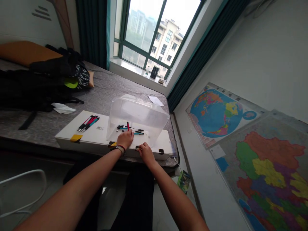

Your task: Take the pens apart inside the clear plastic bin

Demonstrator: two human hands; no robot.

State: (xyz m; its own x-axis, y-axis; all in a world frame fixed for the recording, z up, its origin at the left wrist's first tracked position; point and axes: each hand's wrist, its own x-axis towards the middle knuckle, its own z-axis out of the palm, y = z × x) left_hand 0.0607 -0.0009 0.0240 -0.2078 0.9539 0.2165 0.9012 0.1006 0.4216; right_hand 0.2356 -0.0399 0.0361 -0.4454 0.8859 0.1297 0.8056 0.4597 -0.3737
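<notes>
My left hand is closed around a red pen with a dark tip, which points up at the mouth of a clear plastic bin. The bin lies on its side on a long white box, opening toward me. Several loose blue and black pens lie just beyond my left hand, inside the bin. My right hand is pinched at the box's front edge, by a small dark piece that I cannot make out. Left of the bin, a bunch of red, black and teal pens lies on the box.
The box rests on a grey mattress with black bags at the left. Crumpled tissue and a white paper lie nearby. A wall with maps bounds the right; a white cable hangs there.
</notes>
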